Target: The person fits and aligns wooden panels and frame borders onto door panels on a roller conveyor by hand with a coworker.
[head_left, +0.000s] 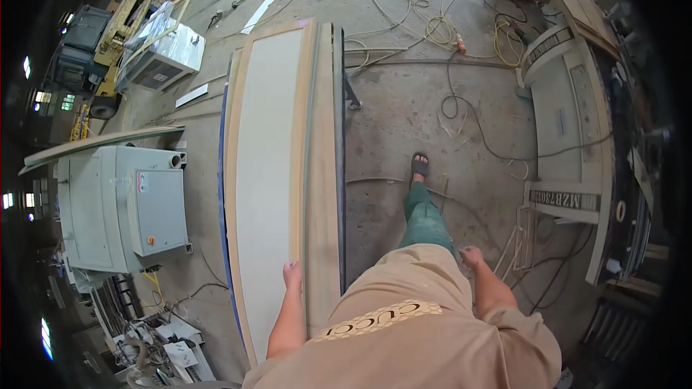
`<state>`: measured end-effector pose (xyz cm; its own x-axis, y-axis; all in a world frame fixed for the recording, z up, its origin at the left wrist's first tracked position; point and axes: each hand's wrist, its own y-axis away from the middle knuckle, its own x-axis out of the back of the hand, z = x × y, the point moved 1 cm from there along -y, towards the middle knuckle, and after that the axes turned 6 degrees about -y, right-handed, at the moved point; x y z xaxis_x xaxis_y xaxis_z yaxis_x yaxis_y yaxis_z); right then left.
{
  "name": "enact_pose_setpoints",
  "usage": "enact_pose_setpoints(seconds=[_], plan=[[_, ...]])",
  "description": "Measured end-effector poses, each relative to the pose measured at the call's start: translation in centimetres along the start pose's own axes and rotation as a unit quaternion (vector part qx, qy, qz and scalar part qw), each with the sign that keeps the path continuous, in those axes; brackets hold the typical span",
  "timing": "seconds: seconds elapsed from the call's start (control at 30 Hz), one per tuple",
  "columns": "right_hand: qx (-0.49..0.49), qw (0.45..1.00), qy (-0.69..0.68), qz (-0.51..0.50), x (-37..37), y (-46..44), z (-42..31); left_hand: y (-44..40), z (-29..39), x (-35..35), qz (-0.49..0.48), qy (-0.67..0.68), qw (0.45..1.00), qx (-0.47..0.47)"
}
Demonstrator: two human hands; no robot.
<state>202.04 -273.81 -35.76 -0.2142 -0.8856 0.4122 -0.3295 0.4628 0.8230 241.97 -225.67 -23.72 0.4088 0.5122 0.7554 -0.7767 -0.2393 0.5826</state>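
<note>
A long door panel (pixel 268 130) with a pale flat centre and a light wooden frame lies on a stack of boards (pixel 322 173) to my left. My left hand (pixel 292 275) is over the near part of the panel, close to the right frame strip. Its fingers look curled and I see nothing in them; whether it touches the wood I cannot tell. Beside my right hip is my right hand (pixel 471 256), fingers loosely closed, with no object visible in it and bare floor (pixel 490 209) beyond.
A grey machine cabinet (pixel 162 202) stands left of the stack. Cables (pixel 432 25) and hoses trail over the concrete ahead. On the right is a long machine bench (pixel 569 122). A plastic-wrapped box (pixel 176 50) sits at far left, and scrap (pixel 180 353) is heaped at lower left.
</note>
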Motion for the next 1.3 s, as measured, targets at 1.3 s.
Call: enact_pose_setpoints(seconds=[1.3], plan=[[0.042,0.965,-0.243,-0.09,27.4,-51.9,-67.5,-43.7,85.2,-18.1,0.245,-0.123,0.904,-0.329]])
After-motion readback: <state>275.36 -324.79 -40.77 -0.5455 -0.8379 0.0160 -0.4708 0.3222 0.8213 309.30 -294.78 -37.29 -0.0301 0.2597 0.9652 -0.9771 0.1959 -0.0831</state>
